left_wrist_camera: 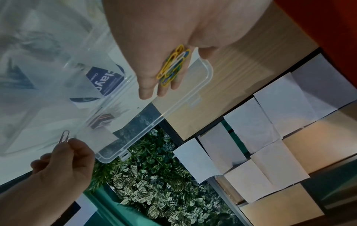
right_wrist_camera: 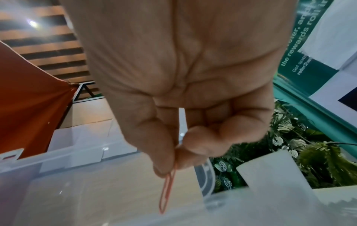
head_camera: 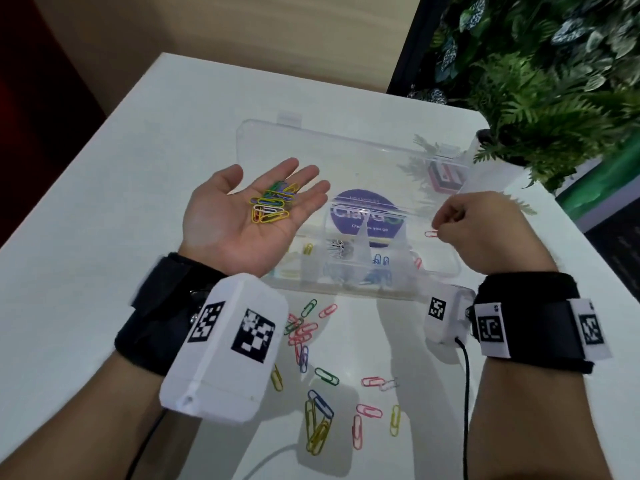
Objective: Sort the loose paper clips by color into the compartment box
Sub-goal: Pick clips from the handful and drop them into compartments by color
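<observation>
Right, my right hand [head_camera: 481, 230] pinches one red paper clip [head_camera: 431, 233] by its end between thumb and fingertip, held over the right side of the open compartment box [head_camera: 446, 271]. My left hand [head_camera: 242, 216] lies palm-up, fingers relaxed, cradling a mixed heap of clips [head_camera: 272, 207] — yellow, green, white, blue. More loose clips [head_camera: 311, 344] lie scattered on the table [head_camera: 86, 220] just in front of the box. I judge these clips near weightless, stiff wire with a slick coating — they tangle and slide, so take one by a loop end with a fingertip pinch, peeling singles off the heap.
</observation>
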`<state>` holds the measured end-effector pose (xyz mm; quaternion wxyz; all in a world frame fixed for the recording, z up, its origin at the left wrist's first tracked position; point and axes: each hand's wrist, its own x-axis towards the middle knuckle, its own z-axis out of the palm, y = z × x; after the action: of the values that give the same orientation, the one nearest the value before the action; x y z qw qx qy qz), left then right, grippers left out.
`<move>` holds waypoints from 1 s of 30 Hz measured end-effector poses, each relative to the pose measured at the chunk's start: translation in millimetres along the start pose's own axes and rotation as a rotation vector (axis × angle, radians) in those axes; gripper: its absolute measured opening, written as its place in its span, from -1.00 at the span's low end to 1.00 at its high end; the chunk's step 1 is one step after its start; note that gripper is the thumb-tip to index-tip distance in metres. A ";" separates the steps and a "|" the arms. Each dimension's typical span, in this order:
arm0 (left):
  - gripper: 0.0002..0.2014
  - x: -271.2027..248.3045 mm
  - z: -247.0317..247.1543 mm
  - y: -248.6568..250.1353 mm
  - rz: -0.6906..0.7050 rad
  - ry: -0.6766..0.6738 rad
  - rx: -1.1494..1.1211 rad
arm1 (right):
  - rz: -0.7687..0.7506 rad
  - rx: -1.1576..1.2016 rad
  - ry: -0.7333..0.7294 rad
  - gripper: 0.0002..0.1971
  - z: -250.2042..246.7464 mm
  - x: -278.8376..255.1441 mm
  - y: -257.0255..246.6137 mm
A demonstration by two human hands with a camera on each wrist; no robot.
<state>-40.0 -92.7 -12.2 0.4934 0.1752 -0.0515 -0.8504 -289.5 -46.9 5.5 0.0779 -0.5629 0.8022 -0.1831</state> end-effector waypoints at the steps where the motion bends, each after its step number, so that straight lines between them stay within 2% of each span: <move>1: -0.44 0.6 -0.1 -1.6 0.001 -0.005 -0.013 | 0.009 -0.003 -0.024 -0.84 2.5 0.3 -0.1; 5: -0.40 2.0 -0.6 -5.2 -0.001 -0.024 -0.046 | 0.019 -0.002 -0.053 -0.87 7.0 -0.1 -0.7; 10: -0.35 4.4 -2.2 -15.3 -0.049 -0.018 -0.004 | -0.210 0.200 0.086 -0.93 -4.3 -14.5 -37.6; 14: -0.38 6.3 -4.1 -24.7 -0.069 -0.006 -0.015 | -0.384 0.416 -0.019 -0.97 4.6 -27.5 -80.1; 16: -0.39 7.2 -7.9 -25.5 -0.091 -0.032 -0.023 | -0.439 0.350 -0.065 -0.94 14.9 -29.5 -91.9; 23: -0.37 7.3 -9.9 -24.5 -0.135 -0.062 -0.028 | -0.432 0.195 -0.069 -0.94 34.1 -27.9 -100.5; 30: -0.36 8.1 -10.1 -21.7 -0.136 -0.032 -0.038 | -0.437 0.287 0.014 -0.98 33.8 -27.3 -98.4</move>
<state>-58.0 -87.7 -29.2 0.4367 0.1552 -0.0311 -0.8856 -182.6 -57.8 9.8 0.1098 -0.7047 0.6279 -0.3116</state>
